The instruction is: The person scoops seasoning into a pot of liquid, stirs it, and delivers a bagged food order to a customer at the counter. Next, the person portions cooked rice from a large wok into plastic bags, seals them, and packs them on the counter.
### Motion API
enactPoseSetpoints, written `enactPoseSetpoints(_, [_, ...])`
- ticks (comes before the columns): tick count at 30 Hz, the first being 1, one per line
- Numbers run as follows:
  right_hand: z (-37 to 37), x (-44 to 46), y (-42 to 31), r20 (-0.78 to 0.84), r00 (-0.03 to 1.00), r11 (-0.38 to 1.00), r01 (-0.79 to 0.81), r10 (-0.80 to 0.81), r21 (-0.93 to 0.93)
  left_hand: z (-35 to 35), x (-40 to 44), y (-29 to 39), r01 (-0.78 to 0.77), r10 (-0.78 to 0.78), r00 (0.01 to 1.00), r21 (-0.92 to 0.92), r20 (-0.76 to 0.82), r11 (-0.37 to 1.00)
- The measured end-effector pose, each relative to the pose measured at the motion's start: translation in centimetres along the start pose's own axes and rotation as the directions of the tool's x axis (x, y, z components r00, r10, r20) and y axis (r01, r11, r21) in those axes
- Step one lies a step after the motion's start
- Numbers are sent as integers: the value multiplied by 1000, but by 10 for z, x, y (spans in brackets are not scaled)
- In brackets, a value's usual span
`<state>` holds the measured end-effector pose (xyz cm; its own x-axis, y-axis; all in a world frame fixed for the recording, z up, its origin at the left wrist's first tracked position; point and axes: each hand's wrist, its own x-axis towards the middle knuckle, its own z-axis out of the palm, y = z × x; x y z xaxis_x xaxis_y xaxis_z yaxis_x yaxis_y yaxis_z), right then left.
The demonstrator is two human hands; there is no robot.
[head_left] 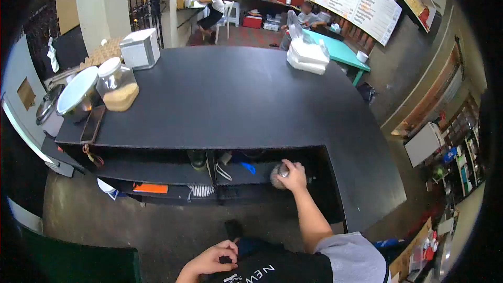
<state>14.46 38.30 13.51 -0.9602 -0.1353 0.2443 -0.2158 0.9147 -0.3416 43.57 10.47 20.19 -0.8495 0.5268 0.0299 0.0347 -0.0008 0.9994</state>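
Note:
My right hand [295, 176] reaches into the right compartment of the shelf [241, 177] under the dark counter. Its fingers are closed over the top of a small clear jar [276, 181] with a metallic lid; what the jar contains is too small to tell. Left of it on the same shelf lie a blue item [248, 167] and a pale looped strap [223, 172]. Down in front of my black apron [262, 270], my left hand [216, 258] is loosely curled, a gap between thumb and fingers, with nothing visible in it.
On the black countertop [225, 99] stand a napkin dispenser [140, 50], a white-lidded jar [119, 86], a bowl [78, 91], a phone [93, 124] and white boxes in a bag [308, 56]. Two people sit farther back, one near a turquoise table [335, 47].

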Motion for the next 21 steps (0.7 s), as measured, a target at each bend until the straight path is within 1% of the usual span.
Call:
enactPoseSetpoints(1, [7, 15, 11, -21, 999, 999, -33, 32, -28, -10, 6, 1, 19, -20, 999, -19, -41, 1000])
enactPoseSetpoints(3, [17, 48, 22, 35, 970, 963, -232, 239, -136, -29, 16, 2, 62, -69, 990, -61, -123, 996])
enactPoseSetpoints(4, [26, 68, 38, 137, 961, 968, -227, 241, -110, -36, 20, -1, 112, -117, 976, -38, -183, 993])
enactPoseSetpoints(5, [26, 72, 34, -122, 983, 985, -124, 139, 118, -44, 24, -5, 161, -160, 957, -16, -242, 987])
enactPoseSetpoints(6, [44, 90, 47, -186, 977, 992, -92, 107, 88, -53, 29, -7, 210, -199, 933, 2, -299, 978])
enactPoseSetpoints(7, [59, 108, 57, -250, 965, 997, -64, 75, 53, -62, 35, -4, 371, -329, 880, 62, -343, 927])
enactPoseSetpoints(8, [67, 121, 64, -261, 963, 997, -67, 72, 28, -69, 39, 0, 522, -446, 804, 108, -393, 846])
enactPoseSetpoints(9, [76, 133, 72, -243, 966, 996, -94, 90, -6, -75, 43, 1, 660, -547, 707, 139, -448, 739])
enactPoseSetpoints(12, [94, 149, 80, -177, 971, 984, -172, 162, -43, -91, 40, -21, 602, -417, 734, 232, -536, 764])
enactPoseSetpoints(15, [105, 158, 79, -148, 966, 974, -222, 212, -52, -104, 51, -15, 617, -421, 705, 200, -570, 761])
enactPoseSetpoints(18, [111, 167, 76, -133, 961, 965, -252, 242, -68, -113, 58, -20, 646, -485, 664, 110, -569, 755])
enactPoseSetpoints(21, [117, 173, 75, -122, 957, 959, -274, 264, -77, -119, 64, -12, 700, -549, 633, 100, -545, 707])
